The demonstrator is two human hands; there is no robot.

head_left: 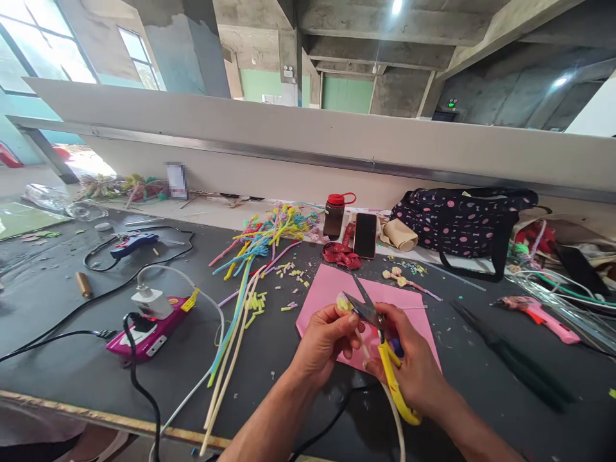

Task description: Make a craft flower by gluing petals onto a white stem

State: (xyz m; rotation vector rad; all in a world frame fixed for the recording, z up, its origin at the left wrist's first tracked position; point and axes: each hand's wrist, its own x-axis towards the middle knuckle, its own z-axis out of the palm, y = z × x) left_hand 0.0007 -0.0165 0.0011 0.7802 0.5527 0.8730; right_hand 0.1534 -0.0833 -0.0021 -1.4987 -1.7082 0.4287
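My left hand (pixel 323 341) pinches a small yellow and whitish fuzzy piece (pixel 343 303) between thumb and fingers, above a pink sheet (pixel 332 280). In my right hand (pixel 409 353) are scissors with yellow handles (pixel 393 378). Their blades (pixel 366 307) are parted, right beside the piece at my left fingertips; whether they touch it I cannot tell. A pale fuzzy stem (pixel 395 417) hangs below my right hand. Something blue shows partly behind the scissor handles. Short cut bits (pixel 293 274) lie left of the pink sheet.
Coloured chenille stems (pixel 269 237) are heaped at the back, with long ones (pixel 231 359) reaching the front edge. A purple power strip (pixel 149 330) and cables sit left. Right are green-handled pliers (pixel 520 366) and a pink glue gun (pixel 543 317). Behind stand a phone (pixel 365 235), bottle (pixel 333 217) and bag (pixel 457 224).
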